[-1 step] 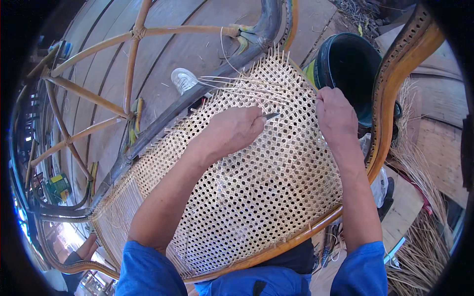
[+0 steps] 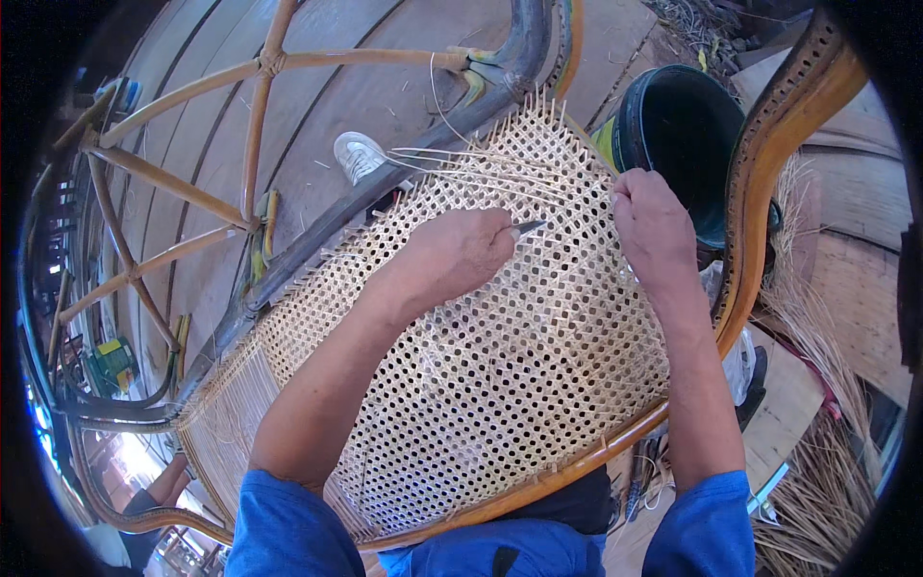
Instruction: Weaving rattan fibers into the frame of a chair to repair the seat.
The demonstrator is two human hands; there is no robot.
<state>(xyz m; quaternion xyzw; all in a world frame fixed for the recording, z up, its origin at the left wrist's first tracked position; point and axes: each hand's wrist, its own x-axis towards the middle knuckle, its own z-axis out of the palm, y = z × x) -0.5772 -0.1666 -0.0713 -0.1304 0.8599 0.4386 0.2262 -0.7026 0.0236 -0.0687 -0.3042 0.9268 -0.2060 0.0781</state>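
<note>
A woven cane panel [image 2: 519, 356] with an open pattern of holes fills the middle, set in a curved wooden frame [image 2: 538, 490]. My left hand [image 2: 466, 252] rests over its upper part, closed round a small tool whose pointed dark metal tip [image 2: 532, 226] lies against the weave. Several loose cane strands [image 2: 471, 171] stretch across the top of the panel, just beyond that hand. At the panel's right edge my right hand [image 2: 656, 223] is closed, thumb and fingers pinched together; what they hold, if anything, is hidden.
A dark green bucket [image 2: 681, 135] stands beyond my right hand. Along the right rises a curved wooden piece [image 2: 745, 221] with drilled holes. Bundles of cane fibre [image 2: 817, 490] lie at lower right. A rattan frame [image 2: 183, 183] and a white shoe [image 2: 359, 157] are at upper left.
</note>
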